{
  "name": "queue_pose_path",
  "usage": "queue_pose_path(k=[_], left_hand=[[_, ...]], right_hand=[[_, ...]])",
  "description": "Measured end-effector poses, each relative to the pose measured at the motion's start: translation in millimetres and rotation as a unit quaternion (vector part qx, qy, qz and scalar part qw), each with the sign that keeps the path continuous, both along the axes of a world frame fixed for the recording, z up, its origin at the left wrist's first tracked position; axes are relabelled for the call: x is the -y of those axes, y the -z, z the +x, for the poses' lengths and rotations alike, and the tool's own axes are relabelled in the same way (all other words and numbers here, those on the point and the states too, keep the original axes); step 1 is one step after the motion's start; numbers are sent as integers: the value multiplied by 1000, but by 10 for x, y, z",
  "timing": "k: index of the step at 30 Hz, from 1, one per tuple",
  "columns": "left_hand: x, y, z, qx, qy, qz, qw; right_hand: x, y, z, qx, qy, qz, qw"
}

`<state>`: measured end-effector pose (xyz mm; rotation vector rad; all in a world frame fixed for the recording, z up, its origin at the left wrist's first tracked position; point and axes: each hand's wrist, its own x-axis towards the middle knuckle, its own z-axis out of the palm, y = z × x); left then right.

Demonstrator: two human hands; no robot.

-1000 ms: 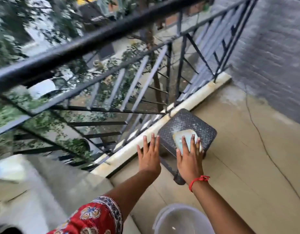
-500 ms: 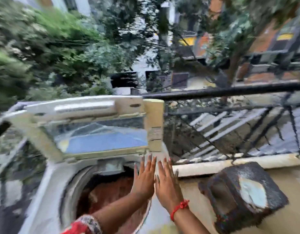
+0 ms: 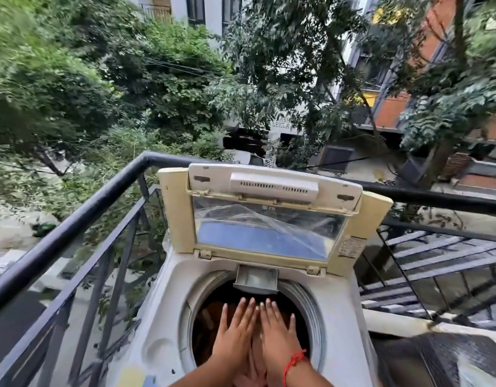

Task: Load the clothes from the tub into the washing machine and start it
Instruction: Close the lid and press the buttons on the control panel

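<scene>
Black balcony railing (image 3: 73,227) fronts leafy trees (image 3: 146,79) and buildings (image 3: 394,107).

black railing (image 3: 73,227), trees (image 3: 157,79), buildings (image 3: 394,107), dark stool (image 3: 436,361)

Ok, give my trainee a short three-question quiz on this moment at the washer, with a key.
1. True or false: the washing machine lid is shut.
2. Multiple choice: where are the left hand and right hand? A) on the railing B) side by side over the drum opening, fingers straight C) gripping the lid
3. Fill in: the red thread is tied round the ____ wrist.

Key: 1 false, the lid stands raised; 2 B; 3 right.
</scene>
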<state>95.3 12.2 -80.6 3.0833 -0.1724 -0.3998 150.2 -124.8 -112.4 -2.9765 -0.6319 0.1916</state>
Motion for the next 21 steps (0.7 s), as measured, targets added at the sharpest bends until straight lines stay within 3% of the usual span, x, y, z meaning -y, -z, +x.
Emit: queue_pose_path(k=[5, 10, 15, 21], left_hand=[[-129, -77, 243, -20, -2, 20, 1000], [-284, -9, 530, -75, -22, -8, 997], [-397, 72, 711, -30, -37, -57, 997], [-400, 102, 907, -109, -34, -60, 992]], right_hand=[[-226, -438, 138, -120, 1, -46, 992], [-338, -412, 333, -183, 22, -74, 980], [-416, -401, 426, -154, 44, -78, 984], [-403, -362, 661, -176, 31, -58, 982]])
